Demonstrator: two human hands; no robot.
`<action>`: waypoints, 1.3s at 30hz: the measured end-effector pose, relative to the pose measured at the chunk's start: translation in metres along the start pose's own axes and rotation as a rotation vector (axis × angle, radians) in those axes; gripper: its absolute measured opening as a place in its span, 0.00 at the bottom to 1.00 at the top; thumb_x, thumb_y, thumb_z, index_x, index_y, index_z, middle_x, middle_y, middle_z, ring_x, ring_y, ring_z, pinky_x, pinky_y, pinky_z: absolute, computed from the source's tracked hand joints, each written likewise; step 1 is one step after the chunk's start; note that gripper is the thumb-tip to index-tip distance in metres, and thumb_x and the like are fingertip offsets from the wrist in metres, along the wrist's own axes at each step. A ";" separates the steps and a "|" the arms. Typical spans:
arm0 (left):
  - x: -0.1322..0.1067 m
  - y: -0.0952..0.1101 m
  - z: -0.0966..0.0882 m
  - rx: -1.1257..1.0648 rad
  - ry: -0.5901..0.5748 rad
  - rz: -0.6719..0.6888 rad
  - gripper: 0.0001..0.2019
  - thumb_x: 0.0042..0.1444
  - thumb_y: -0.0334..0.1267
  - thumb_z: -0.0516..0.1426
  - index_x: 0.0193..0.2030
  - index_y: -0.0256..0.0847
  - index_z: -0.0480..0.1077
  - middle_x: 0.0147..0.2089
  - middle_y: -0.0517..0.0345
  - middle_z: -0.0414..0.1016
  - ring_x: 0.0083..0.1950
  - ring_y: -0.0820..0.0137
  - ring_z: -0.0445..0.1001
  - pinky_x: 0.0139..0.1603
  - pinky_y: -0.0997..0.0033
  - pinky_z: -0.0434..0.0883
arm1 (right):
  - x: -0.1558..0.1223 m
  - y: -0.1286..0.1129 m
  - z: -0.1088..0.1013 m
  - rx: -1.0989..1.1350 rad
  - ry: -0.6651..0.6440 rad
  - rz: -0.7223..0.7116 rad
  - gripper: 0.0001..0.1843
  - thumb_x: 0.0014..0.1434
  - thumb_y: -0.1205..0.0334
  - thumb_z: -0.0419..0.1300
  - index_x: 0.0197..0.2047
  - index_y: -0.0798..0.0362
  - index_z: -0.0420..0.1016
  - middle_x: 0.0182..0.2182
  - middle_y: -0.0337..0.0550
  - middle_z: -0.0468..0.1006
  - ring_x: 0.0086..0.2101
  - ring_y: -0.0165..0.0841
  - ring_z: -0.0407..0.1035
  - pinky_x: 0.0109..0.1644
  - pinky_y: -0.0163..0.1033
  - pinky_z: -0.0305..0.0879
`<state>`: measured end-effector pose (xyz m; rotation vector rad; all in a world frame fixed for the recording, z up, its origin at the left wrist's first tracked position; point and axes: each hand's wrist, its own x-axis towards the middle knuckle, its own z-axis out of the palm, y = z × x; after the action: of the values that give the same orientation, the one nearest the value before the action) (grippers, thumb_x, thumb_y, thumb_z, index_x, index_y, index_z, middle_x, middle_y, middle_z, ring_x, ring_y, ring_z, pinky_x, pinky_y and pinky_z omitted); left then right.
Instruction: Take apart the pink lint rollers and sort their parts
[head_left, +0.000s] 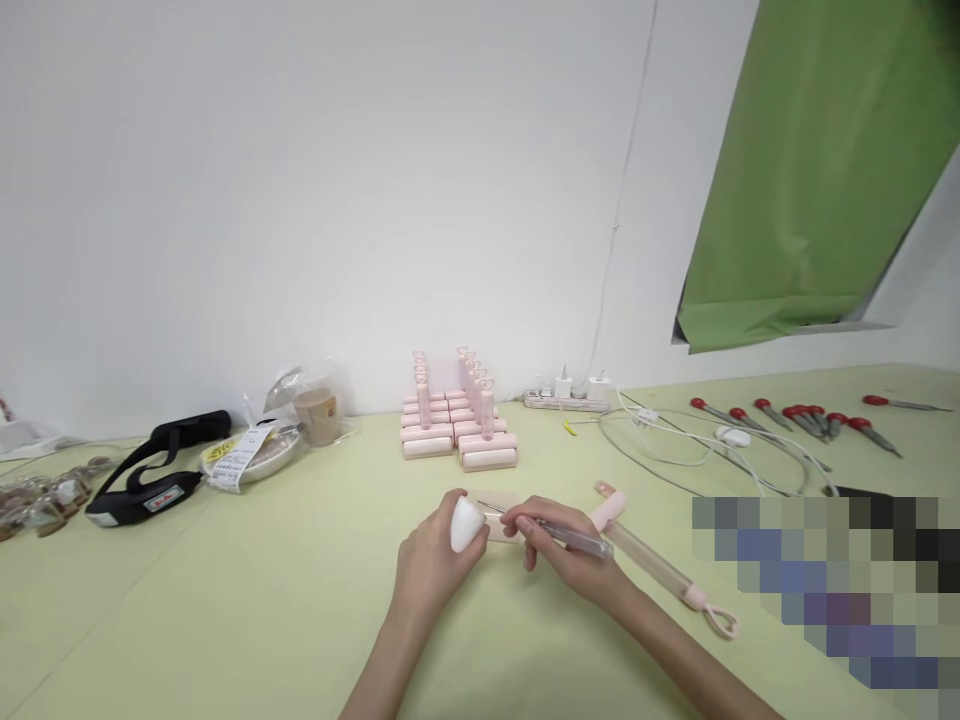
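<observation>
My left hand (439,555) is closed around a smooth white rounded piece (466,525), held just above the green table. In my right hand (566,540) is a slim pen-like tool (574,538) with a translucent grey handle and a thin metal tip. The tip points left and reaches the white piece's upper right edge; I cannot tell if it touches. Behind and between my hands lies a pale pink part (504,528), partly hidden. To the right of my right hand, a pink handle with a clear tube (652,560) and a heart-shaped loop lies on the table.
Two rows of pink rollers (487,442) with upright clear handles stand by the wall. A power strip (566,402), white cables (739,455) and several red-ended tools (810,415) are at the right. At left are a black strap (142,480), a food bowl (262,460) and a bagged cup (319,415).
</observation>
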<state>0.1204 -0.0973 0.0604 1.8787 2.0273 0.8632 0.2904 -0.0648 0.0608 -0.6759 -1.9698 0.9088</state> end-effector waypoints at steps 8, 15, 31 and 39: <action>-0.001 -0.003 0.003 0.084 0.004 0.016 0.20 0.50 0.45 0.49 0.50 0.48 0.57 0.38 0.56 0.74 0.38 0.61 0.72 0.29 0.73 0.59 | -0.004 0.001 0.005 -0.054 -0.049 -0.028 0.13 0.59 0.57 0.47 0.36 0.51 0.71 0.30 0.40 0.71 0.20 0.24 0.65 0.25 0.30 0.64; 0.003 -0.008 0.004 0.199 -0.029 -0.033 0.15 0.50 0.44 0.48 0.44 0.43 0.60 0.38 0.54 0.74 0.37 0.61 0.72 0.28 0.71 0.59 | 0.005 0.011 0.001 -0.022 0.088 0.106 0.15 0.57 0.53 0.49 0.35 0.52 0.71 0.28 0.40 0.71 0.18 0.24 0.65 0.23 0.32 0.63; 0.068 0.027 0.011 -0.602 0.115 0.262 0.14 0.53 0.44 0.47 0.43 0.41 0.52 0.41 0.54 0.67 0.40 0.70 0.68 0.39 0.72 0.64 | 0.068 0.023 -0.003 0.085 0.220 0.203 0.37 0.46 0.48 0.59 0.55 0.52 0.50 0.41 0.44 0.64 0.34 0.30 0.64 0.38 0.37 0.63; 0.069 0.033 -0.010 -0.840 0.347 0.167 0.16 0.53 0.48 0.48 0.44 0.43 0.51 0.44 0.53 0.65 0.44 0.70 0.67 0.42 0.72 0.65 | 0.057 0.043 0.022 0.145 -0.003 0.051 0.18 0.43 0.53 0.63 0.39 0.51 0.71 0.37 0.41 0.75 0.41 0.38 0.66 0.45 0.42 0.61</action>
<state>0.1325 -0.0329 0.1020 1.4661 1.2949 1.8261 0.2479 -0.0054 0.0444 -0.6442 -1.8754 1.0732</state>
